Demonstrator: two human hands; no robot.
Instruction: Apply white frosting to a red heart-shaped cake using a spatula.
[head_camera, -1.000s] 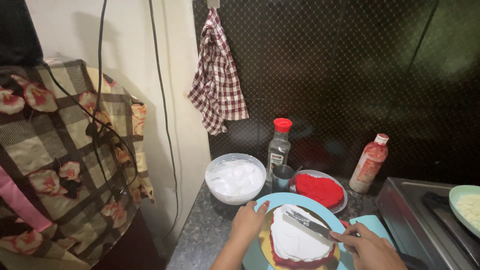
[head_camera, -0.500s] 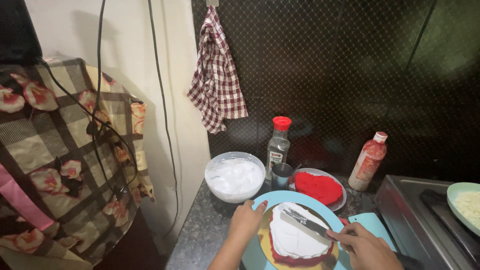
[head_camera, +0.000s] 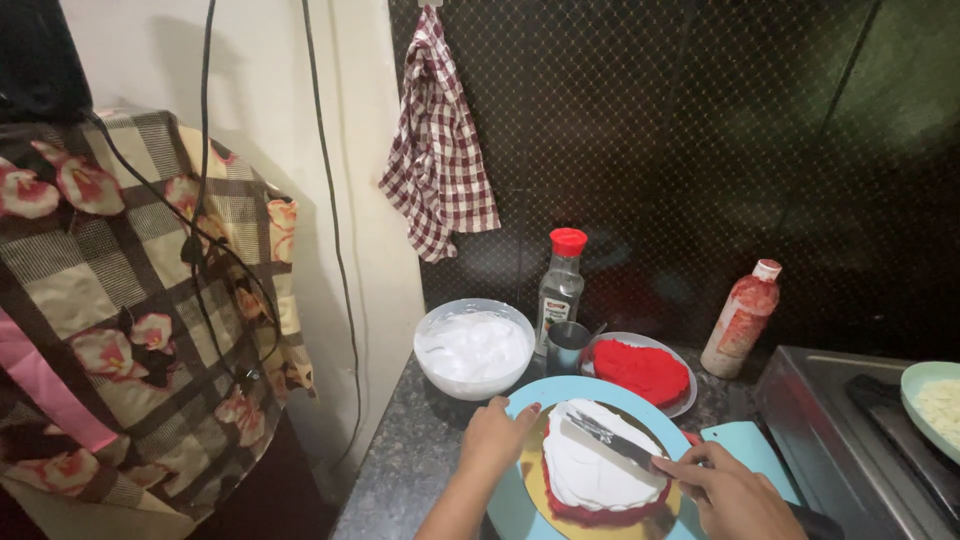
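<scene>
- The red heart-shaped cake (head_camera: 597, 480), topped with white cream, was seen on a gold board (head_camera: 535, 470) on the pale blue turntable (head_camera: 600, 395), at the front of the desk (head_camera: 400, 470).
- Compared with a second before, the metal spatula (head_camera: 612, 440) had been shifted only a little across the cream; its blade was laid flat over the cake's top, so spreading was judged to be under way, with red sides left bare.
- The right hand (head_camera: 730, 490) was kept closed, its grip pinching the spatula handle, just right of the cake.
- The left hand (head_camera: 492, 440) had been kept on the turntable rim left of the cake, fingers curled loosely on the edge, nothing pinched.
- Behind the cake, the white cream bowl (head_camera: 474, 348), a red-capped bottle (head_camera: 561, 285), a steel cup (head_camera: 567, 345) and a second red heart layer (head_camera: 640, 370) were unchanged.
</scene>
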